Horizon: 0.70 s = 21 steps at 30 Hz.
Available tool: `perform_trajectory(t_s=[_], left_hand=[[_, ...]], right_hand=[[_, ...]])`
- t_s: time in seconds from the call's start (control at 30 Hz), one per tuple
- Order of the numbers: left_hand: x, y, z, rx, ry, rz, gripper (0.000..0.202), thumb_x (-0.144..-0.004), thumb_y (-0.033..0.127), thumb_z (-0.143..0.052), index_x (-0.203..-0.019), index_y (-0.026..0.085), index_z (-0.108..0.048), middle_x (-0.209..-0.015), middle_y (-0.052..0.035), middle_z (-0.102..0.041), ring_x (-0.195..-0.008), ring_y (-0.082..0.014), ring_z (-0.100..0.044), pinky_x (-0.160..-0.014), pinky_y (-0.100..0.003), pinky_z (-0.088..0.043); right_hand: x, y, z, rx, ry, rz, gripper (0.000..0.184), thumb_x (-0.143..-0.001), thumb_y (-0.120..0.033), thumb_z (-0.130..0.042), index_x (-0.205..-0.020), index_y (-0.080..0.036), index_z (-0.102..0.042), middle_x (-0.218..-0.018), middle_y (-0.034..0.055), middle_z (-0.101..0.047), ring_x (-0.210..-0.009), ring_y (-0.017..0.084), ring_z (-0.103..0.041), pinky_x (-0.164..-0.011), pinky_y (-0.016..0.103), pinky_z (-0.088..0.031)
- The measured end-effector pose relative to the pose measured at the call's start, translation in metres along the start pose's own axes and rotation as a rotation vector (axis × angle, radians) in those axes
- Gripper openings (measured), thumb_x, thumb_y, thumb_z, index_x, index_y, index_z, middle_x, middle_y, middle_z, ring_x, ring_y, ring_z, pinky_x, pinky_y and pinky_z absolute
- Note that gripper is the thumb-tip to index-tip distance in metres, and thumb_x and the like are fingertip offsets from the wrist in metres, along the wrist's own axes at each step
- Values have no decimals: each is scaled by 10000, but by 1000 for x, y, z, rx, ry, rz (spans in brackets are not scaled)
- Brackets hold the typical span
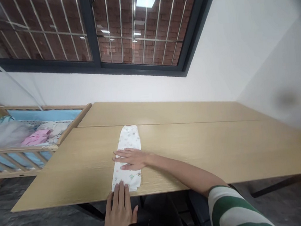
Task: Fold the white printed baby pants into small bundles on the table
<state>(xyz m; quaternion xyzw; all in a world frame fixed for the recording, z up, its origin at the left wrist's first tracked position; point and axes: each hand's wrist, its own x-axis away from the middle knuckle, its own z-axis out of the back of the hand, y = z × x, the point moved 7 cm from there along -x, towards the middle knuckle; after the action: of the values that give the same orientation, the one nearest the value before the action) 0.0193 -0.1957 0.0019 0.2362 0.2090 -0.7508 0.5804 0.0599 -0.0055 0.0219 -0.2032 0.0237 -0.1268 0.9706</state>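
Pressing my flat, open right hand on the folded cloth, open left hand fingertips touching its near edge on the table.

Soft white printed cloth, thin and matt, folded into a long strip on the table: pale wood-grain top, smooth, faintly satin, with a fine seam across it. Bare right hand flat on the cloth, bare left hand at its near end. Knit striped sleeve, green and white, matt, right of the cloth. Left of the table, unpainted light wooden crib, slatted, lined with pale blue fabric; pink cloth and grey gauzy fabric inside. Behind the table, matt white painted wall, dark metal window frame, glossy glass, thin metal bars, rough red brick beyond.
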Motion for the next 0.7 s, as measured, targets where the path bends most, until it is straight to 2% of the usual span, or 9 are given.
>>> perform_trajectory(t_s=[0.1, 0.2, 0.3, 0.37, 0.47, 0.53, 0.6, 0.7], left_hand=[[-2, -1, 1, 10, 29, -16, 770, -914, 281, -506, -1589, 67, -205, -1444, -235, -547, -1306, -367, -542, -1039, -497, -416], [-2, -3, 1, 14, 53, -21, 775, -931, 283, -501, -1603, 82, -171, -1432, -226, -563, -1276, -358, -572, -1029, -490, -438], [0, -5, -2, 18, 46, -23, 756, -946, 280, -494, -1608, 109, -172, -1439, -205, -565, -1277, -347, -577, -1034, -481, -453], [1, -5, -5, 21, 37, -20, 738, -948, 273, -484, -1606, 122, -186, -1448, -196, -559, -1279, -340, -578, -1042, -481, -458], [2, -5, -9, 20, 32, -15, 677, -950, 255, -479, -1581, 125, -271, -1440, -194, -566, -1287, -337, -576, -1051, -485, -462], [2, -5, -9, 15, 17, -26, 602, -954, 229, -487, -1533, 112, -372, -1424, -199, -579, -1296, -340, -569, -1058, -489, -463], [1, -8, -8, 22, -17, -35, 526, -948, 169, -475, -1470, 107, -467, -1419, -188, -586, -1307, -333, -560, -1073, -489, -460], [0, -21, -7, 96, -97, -52, 514, -918, 53, -411, -1406, 145, -546, -1434, -129, -588, -1308, -284, -564, -1095, -462, -461]], right_hand=[[-16, 48, 15, 31, 34, -130, 631, -1029, -549, -419, -1593, -293, -295, -1673, 64, -181, -1558, 239, -145, -1264, 437, -95], [-26, 91, 33, 58, 78, -255, 635, -1028, -558, -404, -1585, -265, -324, -1668, 76, -195, -1558, 242, -144, -1262, 431, -89], [-29, 123, 50, 90, 142, -345, 619, -1024, -526, -428, -1568, -239, -367, -1659, 88, -220, -1555, 236, -160, -1259, 426, -101], [-29, 135, 60, 108, 192, -372, 586, -1017, -489, -458, -1545, -240, -411, -1645, 83, -267, -1544, 233, -208, -1254, 420, -135], [-30, 139, 68, 127, 240, -376, 542, -1014, -434, -475, -1518, -239, -452, -1628, 78, -322, -1523, 238, -272, -1246, 417, -174], [-31, 133, 72, 135, 268, -378, 520, -1009, -378, -482, -1502, -210, -471, -1616, 100, -347, -1516, 252, -289, -1243, 429, -184], [-31, 118, 74, 142, 301, -367, 512, -988, -290, -507, -1487, -179, -481, -1615, 123, -349, -1519, 263, -279, -1245, 436, -176], [-20, 79, 77, 195, 380, -335, 540, -924, -180, -555, -1460, -156, -494, -1605, 155, -362, -1496, 299, -306, -1230, 469, -190]])
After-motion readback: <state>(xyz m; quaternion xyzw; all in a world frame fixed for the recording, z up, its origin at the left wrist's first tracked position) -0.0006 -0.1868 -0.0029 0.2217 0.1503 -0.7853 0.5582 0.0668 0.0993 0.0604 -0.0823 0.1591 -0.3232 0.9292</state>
